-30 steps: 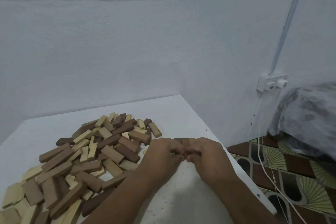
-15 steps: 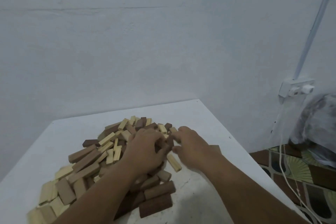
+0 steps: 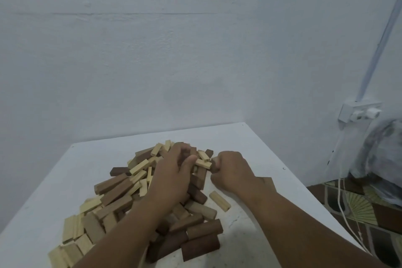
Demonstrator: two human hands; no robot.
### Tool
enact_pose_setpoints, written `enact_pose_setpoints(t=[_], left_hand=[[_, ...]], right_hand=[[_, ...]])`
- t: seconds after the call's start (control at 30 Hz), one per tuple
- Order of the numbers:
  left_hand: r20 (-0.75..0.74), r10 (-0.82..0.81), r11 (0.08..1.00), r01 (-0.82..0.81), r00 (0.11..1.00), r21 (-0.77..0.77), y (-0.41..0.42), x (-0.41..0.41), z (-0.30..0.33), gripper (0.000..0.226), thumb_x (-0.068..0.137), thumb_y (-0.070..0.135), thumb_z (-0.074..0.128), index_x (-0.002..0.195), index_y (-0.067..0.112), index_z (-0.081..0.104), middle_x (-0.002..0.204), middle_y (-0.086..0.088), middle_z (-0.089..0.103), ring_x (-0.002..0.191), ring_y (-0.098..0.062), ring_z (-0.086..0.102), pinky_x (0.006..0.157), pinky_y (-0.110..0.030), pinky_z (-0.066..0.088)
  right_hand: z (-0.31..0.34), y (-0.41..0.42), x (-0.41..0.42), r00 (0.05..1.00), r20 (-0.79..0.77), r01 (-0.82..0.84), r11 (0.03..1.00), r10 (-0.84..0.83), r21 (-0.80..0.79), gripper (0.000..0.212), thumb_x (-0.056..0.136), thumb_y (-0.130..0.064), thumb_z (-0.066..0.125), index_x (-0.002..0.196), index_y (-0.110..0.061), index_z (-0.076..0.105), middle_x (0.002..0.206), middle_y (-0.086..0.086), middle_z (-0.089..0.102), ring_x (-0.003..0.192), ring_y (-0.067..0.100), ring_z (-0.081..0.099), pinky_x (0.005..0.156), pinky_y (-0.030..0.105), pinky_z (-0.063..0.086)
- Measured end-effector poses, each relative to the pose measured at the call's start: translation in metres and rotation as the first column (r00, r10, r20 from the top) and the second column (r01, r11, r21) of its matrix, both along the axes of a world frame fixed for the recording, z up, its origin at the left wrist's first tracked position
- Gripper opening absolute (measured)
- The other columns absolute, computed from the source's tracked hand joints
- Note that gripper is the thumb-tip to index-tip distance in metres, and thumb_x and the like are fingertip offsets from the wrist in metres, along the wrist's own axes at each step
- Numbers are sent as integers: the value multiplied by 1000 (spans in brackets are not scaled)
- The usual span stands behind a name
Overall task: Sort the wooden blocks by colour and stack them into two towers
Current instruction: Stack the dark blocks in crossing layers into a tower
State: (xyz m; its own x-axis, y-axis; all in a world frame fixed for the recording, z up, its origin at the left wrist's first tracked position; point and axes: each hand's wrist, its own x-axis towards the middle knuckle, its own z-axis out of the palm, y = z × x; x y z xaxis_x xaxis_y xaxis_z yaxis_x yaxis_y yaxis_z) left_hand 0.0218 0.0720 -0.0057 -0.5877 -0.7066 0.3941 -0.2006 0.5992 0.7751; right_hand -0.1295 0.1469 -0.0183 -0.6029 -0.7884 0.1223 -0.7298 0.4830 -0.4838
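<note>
Both hands have left the desk's (image 3: 250, 141) right edge for the block pile (image 3: 121, 193) at lower centre. The left hand (image 3: 171, 178) lies spread over the blocks, fingers curled into them. The right hand (image 3: 231, 169) is closed around a dark block (image 3: 214, 166) at the pile's right side.

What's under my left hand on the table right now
The left hand rests on the mixed pile of wooden blocks; dark and pale blocks show around its edges. Which blocks lie directly beneath the palm is hidden.
</note>
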Motion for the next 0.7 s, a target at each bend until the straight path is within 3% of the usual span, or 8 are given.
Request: enact_pose_setpoints(t=[0.17, 0.23, 0.3, 0.4, 0.47, 0.57, 0.7], left_hand=[[11, -11, 1000, 11, 1000, -18, 24, 21, 7, 8, 98, 21, 58, 102, 27, 59, 91, 17, 68, 86, 13, 62, 67, -8, 44], [4, -77, 997, 76, 997, 10, 40, 27, 9, 14, 97, 16, 60, 100, 30, 59, 87, 12, 69, 79, 5, 68, 64, -11, 51], [60, -147, 987, 150, 987, -58, 55, 30, 6, 19, 95, 13, 60, 98, 32, 61, 89, 11, 69, 82, -5, 69, 71, -21, 56], [194, -239, 943, 275, 952, -185, 79, 29, -4, 21, 96, 14, 55, 103, 32, 65, 97, 20, 65, 92, 0, 60, 85, -15, 47], [247, -303, 878, 371, 920, -304, 97, 25, -5, 22, 90, 23, 52, 101, 27, 71, 96, 16, 66, 90, 2, 52, 80, -9, 38], [318, -372, 768, 482, 872, -421, 116, 16, -12, 28, 77, 27, 48, 82, 24, 74, 79, 11, 69, 80, -2, 48, 72, -11, 36], [333, -331, 807, 448, 883, -384, 124, 12, -39, 26, 80, 15, 59, 93, 33, 72, 95, 17, 63, 92, -3, 46, 81, -17, 38]], right_hand=[[12, 28, 13, 996, 75, 55, 993, -47, -102, 12, 70, -11, 69, 76, -15, 59, 82, -2, 63, 80, 16, 59, 64, 30, 50], [21, 55, 22, 994, 95, 72, 982, -56, -177, 16, 70, -12, 71, 76, -20, 59, 81, -11, 60, 77, 8, 57, 62, 26, 48], [27, 90, 32, 993, 97, 80, 976, -61, -201, 19, 69, -13, 73, 74, -24, 59, 80, -11, 60, 76, 8, 58, 64, 25, 49], [19, 150, 43, 989, 148, 58, 984, -33, -171, 21, 70, -18, 79, 77, -26, 62, 81, -14, 63, 75, 6, 61, 63, 13, 47], [7, 179, 43, 984, 175, 51, 987, -24, -151, 22, 69, -22, 83, 78, -31, 65, 86, -20, 65, 81, 0, 60, 67, 7, 46], [-2, 197, 35, 989, 149, 19, 998, -9, -65, 18, 73, -32, 82, 83, -34, 68, 97, -21, 65, 85, -2, 58, 77, 8, 46], [-6, 205, 28, 983, 159, -83, 995, 92, -59, 27, 72, -34, 85, 97, -30, 76, 107, -19, 65, 88, -6, 56, 74, 1, 40]])
